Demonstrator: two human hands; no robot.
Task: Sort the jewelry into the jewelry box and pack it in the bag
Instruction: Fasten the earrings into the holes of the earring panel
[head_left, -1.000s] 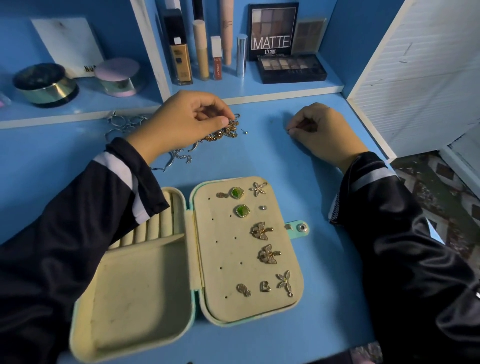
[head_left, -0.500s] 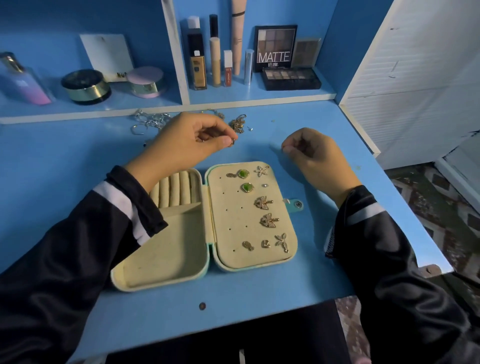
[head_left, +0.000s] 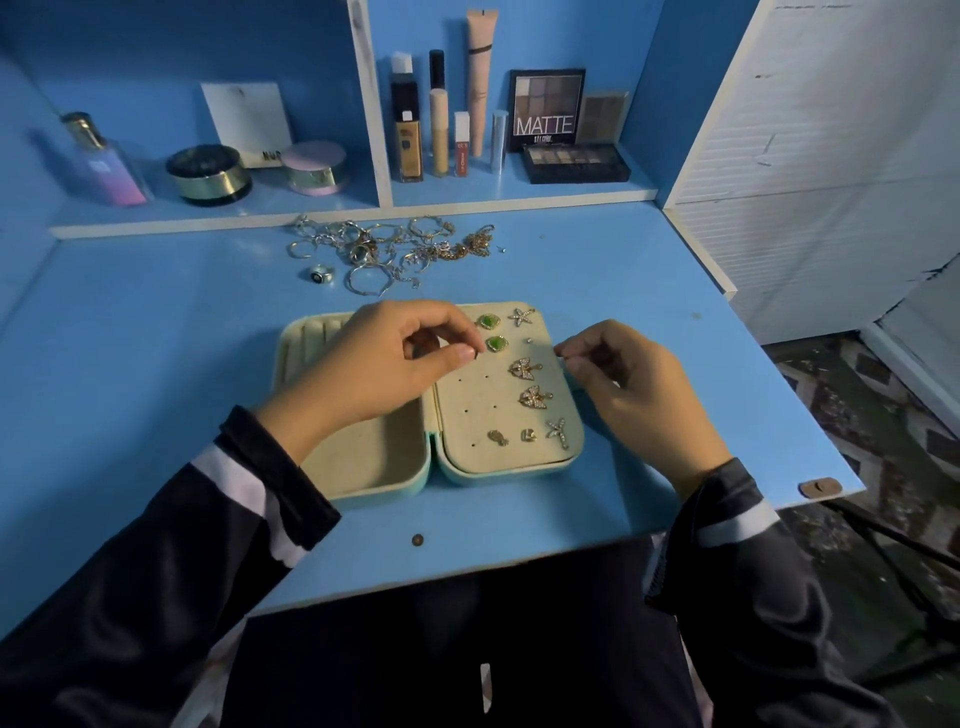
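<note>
An open teal jewelry box (head_left: 384, 488) with cream lining lies on the blue desk. Its right panel (head_left: 467, 410) carries several earrings, among them two green ones (head_left: 496, 343) and a starfish (head_left: 521, 316). My left hand (head_left: 384, 364) hovers over the box's middle, thumb and forefinger pinching something tiny beside the green earrings. My right hand (head_left: 618, 379) sits at the panel's right edge and pinches a small pin-like piece. A pile of rings, hoops and chains (head_left: 384, 249) lies behind the box.
The shelf behind holds a perfume bottle (head_left: 104, 161), two round jars (head_left: 208, 174), makeup tubes (head_left: 441, 130) and eyeshadow palettes (head_left: 574, 161). A white cabinet (head_left: 831, 156) stands right. The desk's right edge (head_left: 810, 415) drops to a patterned floor. No bag is visible.
Both hands came back from the jewelry pile toward me and now hover over the box. The camera view has pulled back, showing more of the shelf and desk front.
</note>
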